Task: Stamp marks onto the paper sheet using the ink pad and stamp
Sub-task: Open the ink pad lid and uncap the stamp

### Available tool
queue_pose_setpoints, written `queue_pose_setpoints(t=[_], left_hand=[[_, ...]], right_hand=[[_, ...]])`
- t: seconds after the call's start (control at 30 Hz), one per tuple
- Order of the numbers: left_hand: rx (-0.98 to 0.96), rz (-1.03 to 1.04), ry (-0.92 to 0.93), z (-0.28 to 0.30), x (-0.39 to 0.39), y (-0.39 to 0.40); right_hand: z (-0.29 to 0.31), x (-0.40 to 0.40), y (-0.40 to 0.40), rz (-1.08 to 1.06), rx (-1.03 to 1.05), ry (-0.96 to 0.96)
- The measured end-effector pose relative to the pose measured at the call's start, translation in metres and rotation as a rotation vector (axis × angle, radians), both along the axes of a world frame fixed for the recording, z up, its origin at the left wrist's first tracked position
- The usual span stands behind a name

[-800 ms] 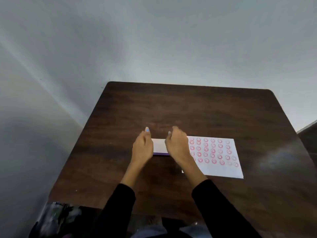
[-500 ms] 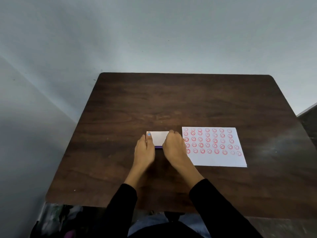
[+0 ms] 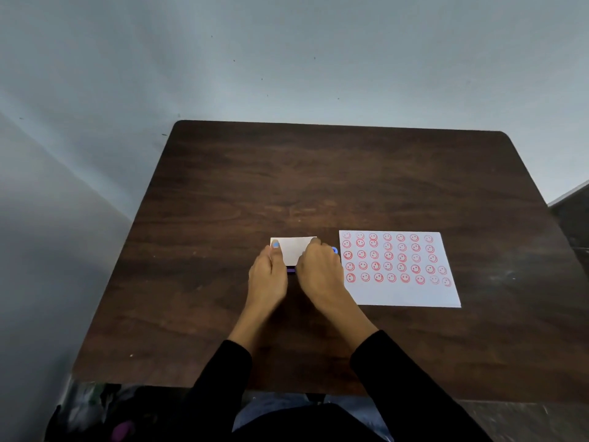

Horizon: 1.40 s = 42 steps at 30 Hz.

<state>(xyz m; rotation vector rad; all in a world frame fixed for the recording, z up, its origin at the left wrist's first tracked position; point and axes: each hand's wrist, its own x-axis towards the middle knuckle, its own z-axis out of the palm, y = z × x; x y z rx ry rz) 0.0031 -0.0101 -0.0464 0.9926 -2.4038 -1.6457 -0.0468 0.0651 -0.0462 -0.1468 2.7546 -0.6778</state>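
A white paper sheet [image 3: 404, 291] lies right of centre on the table, covered with rows of several red smiley stamp marks. Left of it sits the ink pad [image 3: 293, 250], with a white lid on top and a purple base showing at its near edge. My left hand [image 3: 269, 275] grips its left side with the thumb on the lid. My right hand [image 3: 320, 272] grips its right side. A small blue piece [image 3: 334, 250] peeks out behind my right fingers; I cannot tell whether it is the stamp.
The dark wooden table [image 3: 318, 173] stands against a pale wall [image 3: 287, 59]. Dark bags or clothes [image 3: 95, 413] lie on the floor at the table's near left corner. A dark piece of furniture [image 3: 573, 215] shows at the right edge.
The view has tilted and shifted, so the table and sheet sit differently in frame. Both hands stay on the ink pad; my right hand no longer overlaps the sheet.
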Motion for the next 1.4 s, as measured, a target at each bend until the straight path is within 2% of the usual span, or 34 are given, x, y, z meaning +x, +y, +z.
queue_pose_setpoints(t=[0.07,0.23,0.53,0.73,0.9,1.0,1.1,1.23,1.4], left_hand=[[0.004,0.015,0.039,0.006,-0.001,-0.004],[-0.131,0.098,0.092,0.015,0.002,-0.031],[-0.226,0.225,-0.159,-0.003,0.031,-0.072],[-0.296,0.219,-0.291,-0.012,0.036,-0.074],[-0.381,0.178,-0.232,-0.009,0.026,-0.066],[-0.406,0.055,-0.099,-0.006,0.014,-0.055],[-0.424,-0.188,-0.001,-0.006,-0.001,-0.039],[-0.509,-0.435,-0.006,-0.013,-0.014,-0.012],[-0.574,-0.529,0.002,-0.023,-0.021,0.007]], right_hand=[[0.007,-0.002,-0.004,0.02,-0.007,0.051],[0.021,-0.008,-0.029,0.149,-0.063,0.077],[0.001,0.018,-0.077,0.382,-0.035,0.019],[-0.003,0.02,-0.081,0.413,-0.003,-0.008],[0.013,0.005,-0.064,0.298,-0.115,0.094],[0.029,-0.017,-0.034,0.158,-0.189,0.189],[0.039,-0.037,0.005,0.101,-0.081,0.141],[0.034,-0.041,0.038,0.058,0.107,-0.066],[0.015,-0.036,0.041,-0.044,0.079,-0.044]])
